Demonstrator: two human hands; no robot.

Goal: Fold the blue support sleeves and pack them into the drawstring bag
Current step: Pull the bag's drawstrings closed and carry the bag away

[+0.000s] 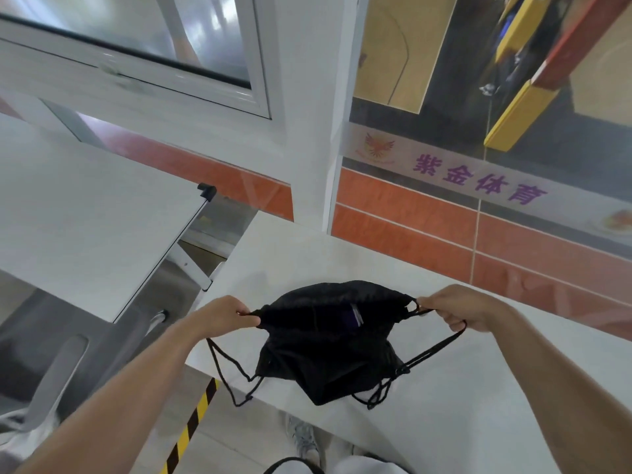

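A black drawstring bag (328,340) hangs above the near edge of the white table (342,261), its mouth drawn narrow at the top. My left hand (227,314) pinches the cord at the bag's left top corner. My right hand (465,307) grips the cord loop at the right top corner, pulling outward. Black cords dangle in loops below both sides of the bag. A small purple label shows on the bag's front. No blue support sleeves are visible outside the bag.
A second white table (85,217) stands to the left, across a gap. Yellow-black hazard tape (191,425) runs on the floor below. A white window frame (304,131) and a glass wall with purple characters (478,179) rise behind the table.
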